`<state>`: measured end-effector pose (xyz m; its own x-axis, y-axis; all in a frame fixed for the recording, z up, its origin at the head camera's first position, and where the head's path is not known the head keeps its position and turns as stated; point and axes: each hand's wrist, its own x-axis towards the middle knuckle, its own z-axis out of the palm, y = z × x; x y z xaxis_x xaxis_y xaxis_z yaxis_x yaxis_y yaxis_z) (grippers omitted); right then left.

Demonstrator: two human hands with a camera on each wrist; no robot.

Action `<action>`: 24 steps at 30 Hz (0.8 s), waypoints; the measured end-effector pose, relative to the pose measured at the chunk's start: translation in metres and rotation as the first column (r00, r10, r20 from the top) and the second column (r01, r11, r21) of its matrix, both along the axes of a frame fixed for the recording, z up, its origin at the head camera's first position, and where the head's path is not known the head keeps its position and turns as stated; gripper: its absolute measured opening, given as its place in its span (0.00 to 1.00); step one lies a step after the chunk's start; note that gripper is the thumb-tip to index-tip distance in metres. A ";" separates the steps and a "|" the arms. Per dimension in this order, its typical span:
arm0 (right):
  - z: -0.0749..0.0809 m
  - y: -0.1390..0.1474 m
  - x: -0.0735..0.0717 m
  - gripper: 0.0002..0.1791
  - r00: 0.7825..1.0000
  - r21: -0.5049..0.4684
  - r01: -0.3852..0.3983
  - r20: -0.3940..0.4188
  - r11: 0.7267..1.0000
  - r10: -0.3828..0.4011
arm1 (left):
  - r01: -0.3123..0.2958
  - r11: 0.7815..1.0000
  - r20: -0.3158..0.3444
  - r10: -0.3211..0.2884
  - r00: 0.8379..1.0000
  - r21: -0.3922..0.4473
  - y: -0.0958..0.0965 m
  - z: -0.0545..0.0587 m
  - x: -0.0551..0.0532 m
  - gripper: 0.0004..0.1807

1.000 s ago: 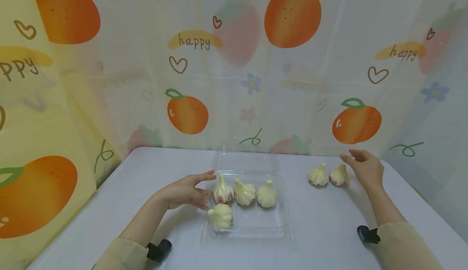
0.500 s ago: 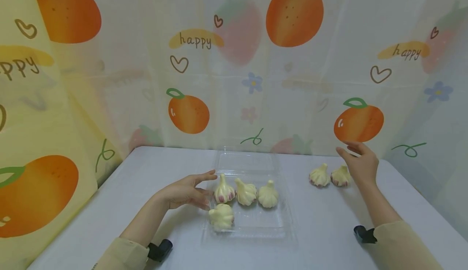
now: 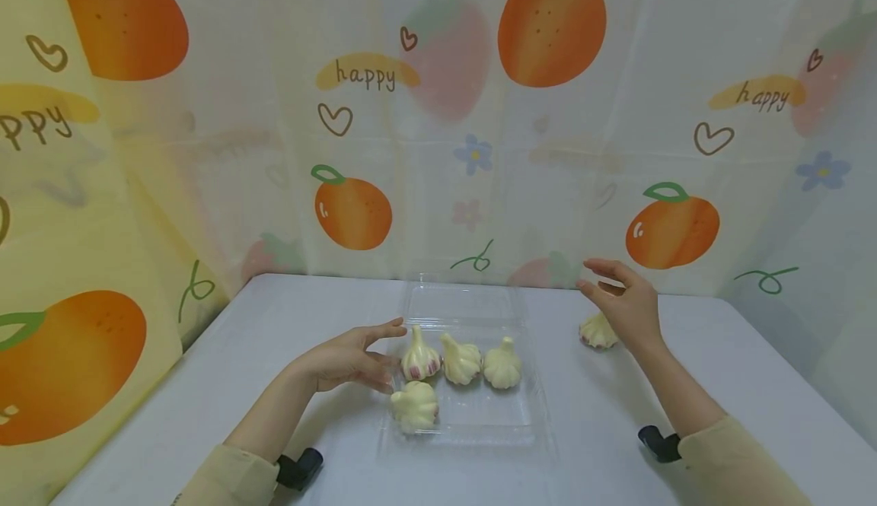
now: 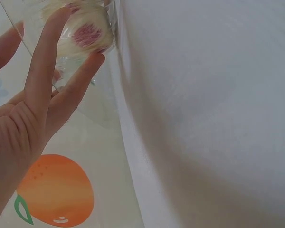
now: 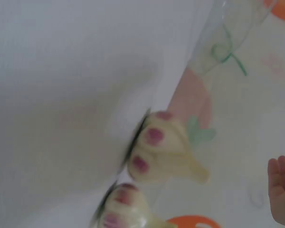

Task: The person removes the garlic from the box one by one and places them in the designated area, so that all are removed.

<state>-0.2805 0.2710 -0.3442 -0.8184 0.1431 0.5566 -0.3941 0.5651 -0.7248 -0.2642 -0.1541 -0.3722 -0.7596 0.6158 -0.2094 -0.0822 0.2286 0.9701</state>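
A clear plastic box [image 3: 486, 416] stands on the table with its lid [image 3: 466, 300] folded back. Several garlic bulbs [image 3: 502, 364] lie inside it. My left hand [image 3: 349, 358] touches the box's left wall with extended fingers; the left wrist view shows fingertips [image 4: 99, 58] against the plastic beside a garlic bulb [image 4: 85, 33]. Over on the right, my right hand [image 3: 626, 304] hovers above the table, its fingers loosely bent and nothing between them. Below it sits one garlic bulb [image 3: 597, 332], partly covered. A second bulb [image 5: 126, 206], hidden behind the hand in the head view, shows in the right wrist view.
The table [image 3: 603, 445] has a white cover. Behind it hangs a fruit-printed curtain [image 3: 438, 186], with a yellowish one [image 3: 62, 224] at the left. Each wrist carries a small black camera mount [image 3: 299, 468].
My right hand has moved left, from beside the right-hand bulb to above the left-hand one, covering the right-hand bulb in the head view. The left hand and box stay put.
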 end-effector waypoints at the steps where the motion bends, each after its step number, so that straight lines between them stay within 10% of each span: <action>1: 0.000 -0.004 0.001 0.21 1.000 0.005 -0.027 -0.010 1.000 0.027 | 0.000 1.000 0.000 0.000 1.000 0.000 0.000 0.000 0.000 0.46; 24: -0.009 -0.088 0.034 0.17 0.912 0.172 -0.407 0.019 0.897 0.410 | 0.007 1.000 0.002 -0.007 1.000 0.005 0.000 -0.001 -0.001 0.47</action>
<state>-0.2463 0.1828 -0.3531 -0.7749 -0.2987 0.5571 -0.6279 0.4649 -0.6242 -0.2652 -0.1539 -0.3730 -0.7550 0.6219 -0.2082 -0.0830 0.2242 0.9710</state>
